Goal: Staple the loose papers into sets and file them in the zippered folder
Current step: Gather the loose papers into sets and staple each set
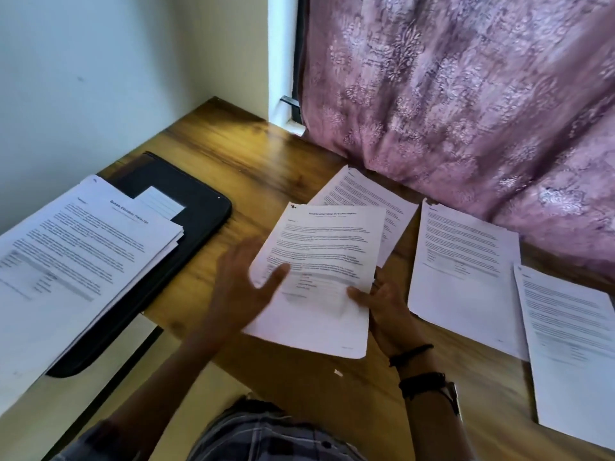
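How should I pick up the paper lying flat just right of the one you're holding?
Probably pinch the flat paper at its near left corner, coming from the near side. The curtain crowds its far edge, another sheet its right side, and that corner lies free.

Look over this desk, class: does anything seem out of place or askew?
The black folder and the paper stack on it jut past the desk at its near-left edge, and the stack's sheets are fanned unevenly. A small white scrap lies on the wood below the set that the left hand and right hand hold.
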Motion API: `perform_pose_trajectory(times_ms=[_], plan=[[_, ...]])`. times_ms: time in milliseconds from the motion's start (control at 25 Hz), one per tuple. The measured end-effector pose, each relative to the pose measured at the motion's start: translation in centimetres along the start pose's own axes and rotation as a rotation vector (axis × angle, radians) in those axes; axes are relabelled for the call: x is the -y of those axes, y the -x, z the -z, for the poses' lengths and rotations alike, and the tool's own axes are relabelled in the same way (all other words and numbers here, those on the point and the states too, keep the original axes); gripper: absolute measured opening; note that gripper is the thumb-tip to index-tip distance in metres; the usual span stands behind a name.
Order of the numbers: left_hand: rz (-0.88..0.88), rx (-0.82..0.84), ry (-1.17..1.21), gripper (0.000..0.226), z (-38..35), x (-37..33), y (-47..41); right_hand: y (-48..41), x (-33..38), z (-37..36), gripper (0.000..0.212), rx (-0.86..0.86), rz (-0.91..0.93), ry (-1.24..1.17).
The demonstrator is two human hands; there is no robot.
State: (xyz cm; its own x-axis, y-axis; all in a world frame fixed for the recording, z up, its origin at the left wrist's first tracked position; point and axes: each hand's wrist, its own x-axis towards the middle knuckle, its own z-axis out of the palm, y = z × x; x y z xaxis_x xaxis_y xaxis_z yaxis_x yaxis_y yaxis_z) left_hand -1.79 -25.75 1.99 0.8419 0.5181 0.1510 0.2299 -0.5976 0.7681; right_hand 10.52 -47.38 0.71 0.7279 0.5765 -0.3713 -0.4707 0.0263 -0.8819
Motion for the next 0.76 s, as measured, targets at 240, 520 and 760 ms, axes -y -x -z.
perform_pose_trajectory(times_ms=[240,520,760], plan=[[0.678,0.438,0.753,0.045,1.1,1.0,-1.9,2.5,2.1,1.5,0.031,0.027,0.004,0.197],[0.449,0.069,0.76,0.016,1.1,0.8,-1.4,-1.2,2.0,1.7,0.032,-0.464,0.092,0.572],[0.381,-0.053,0.701,0.022,4.0,2.2,-2.1,-7.2,2.1,-0.2,0.053,-0.579,0.042,1.039]])
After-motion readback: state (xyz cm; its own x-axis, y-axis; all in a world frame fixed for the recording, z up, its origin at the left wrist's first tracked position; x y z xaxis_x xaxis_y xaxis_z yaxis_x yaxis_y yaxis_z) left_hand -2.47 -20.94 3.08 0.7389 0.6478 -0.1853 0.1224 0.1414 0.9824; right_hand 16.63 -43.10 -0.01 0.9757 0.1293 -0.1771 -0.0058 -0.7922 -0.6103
